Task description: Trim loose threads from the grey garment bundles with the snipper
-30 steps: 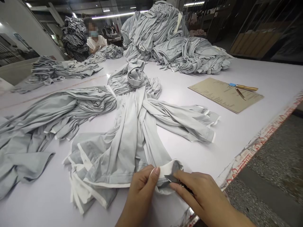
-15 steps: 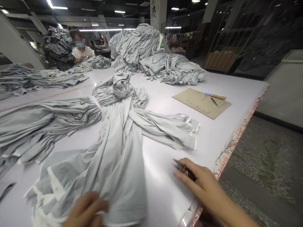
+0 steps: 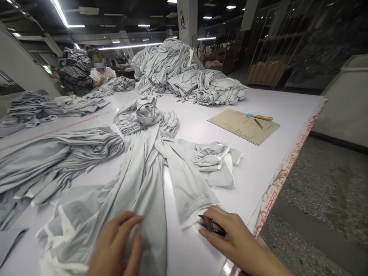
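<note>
the left hand (image 3: 115, 245), blurred and cut off at bottom centre, is over grey garments (image 3: 143, 180) on the tabletop (image 3: 258, 165); its grip i cannot tell. the right hand (image 3: 237, 234) holds a half-hidden dark cutter (image 3: 213, 225) at lower right. upper right, 1 barred cage (image 3: 280, 37) contains a tan box (image 3: 266, 74).

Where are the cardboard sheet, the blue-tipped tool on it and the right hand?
Cardboard sheet (image 3: 230, 124): head view, bare middle.
Blue-tipped tool (image 3: 263, 117): head view, handle.
Right hand (image 3: 234, 232): head view, back.
</note>
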Available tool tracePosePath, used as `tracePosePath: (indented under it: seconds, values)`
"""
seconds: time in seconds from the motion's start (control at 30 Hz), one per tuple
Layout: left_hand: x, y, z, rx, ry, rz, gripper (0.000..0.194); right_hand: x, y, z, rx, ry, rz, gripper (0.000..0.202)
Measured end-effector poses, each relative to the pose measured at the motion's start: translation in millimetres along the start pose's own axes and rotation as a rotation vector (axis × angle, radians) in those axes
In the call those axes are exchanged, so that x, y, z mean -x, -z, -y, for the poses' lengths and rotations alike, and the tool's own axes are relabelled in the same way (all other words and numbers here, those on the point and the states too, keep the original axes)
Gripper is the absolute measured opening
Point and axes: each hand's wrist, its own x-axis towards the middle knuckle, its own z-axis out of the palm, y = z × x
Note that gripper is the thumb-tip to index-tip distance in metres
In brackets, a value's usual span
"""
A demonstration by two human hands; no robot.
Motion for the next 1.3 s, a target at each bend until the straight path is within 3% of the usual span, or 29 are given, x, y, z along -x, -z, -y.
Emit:
tracePosePath:
  seconds: [0.1, 0.2, 0.3, 0.4, 0.47, 0.6, 0.73, 0.83, 0.93, 1.03, 1.13, 1.3]
  values:
    - [-22.4, -17.1, -37.5, 0.077, -0.074, 0.147, 0.021, 5.5, -3.1, -2.9, -0.138, -0.092, -0.068, 0.019]
    - [-41.0, -43.0, -58.1, 0.099, -0.076, 0.28, 0.025, 4.8, 1.5, -11.7, -0.183, -0.186, -0.129, 0.027]
    - [-53.4, -69.6, -63.2, 0.031, -0.035, 0.418, 0.031, 5.2, 3.1, -14.8, -0.187, -0.202, -0.138, 0.025]
    - [-57.9, -86.7, -62.1, 0.008, 0.012, 0.44, 0.021, 7.5, -1.0, -13.4, -0.175, -0.152, -0.147, 0.018]
    - [-56.0, -91.0, -61.8, 0.014, 0.033, 0.431, 0.019, 7.9, -5.3, -12.4, -0.157, -0.097, -0.179, 0.011]
    - [-43.4, -86.0, -65.6, 0.093, 0.016, 0.436, 0.017, 0.0, -12.1, -9.9, -0.071, 0.007, -0.222, 0.032]
    - [-29.9, -75.5, -66.7, 0.222, 0.028, 0.342, 0.013, -12.6, -13.2, -3.5, -0.044, 0.093, -0.143, 0.023]
    - [-26.0, -71.3, -62.6, 0.365, 0.173, 0.174, 0.019, -14.2, -13.0, 3.0, -0.093, 0.142, -0.118, 0.021]
    - [-27.2, -69.4, -60.0, 0.51, 0.275, 0.082, 0.022, -8.9, -13.0, 8.2, -0.143, 0.137, -0.097, 0.019]
    - [-29.8, -66.9, -62.4, 0.657, 0.194, 0.027, 0.027, -3.5, -11.9, 12.0, -0.194, 0.01, 0.007, 0.016]
    - [-30.4, -64.0, -65.7, 0.633, 0.037, 0.002, 0.025, -1.1, -10.1, 16.8, -0.253, -0.08, 0.08, 0.007]
    - [-24.8, -65.9, -65.3, 0.455, -0.173, -0.064, 0.027, -3.8, -13.0, 27.5, -0.35, 0.006, -0.049, 0.007]
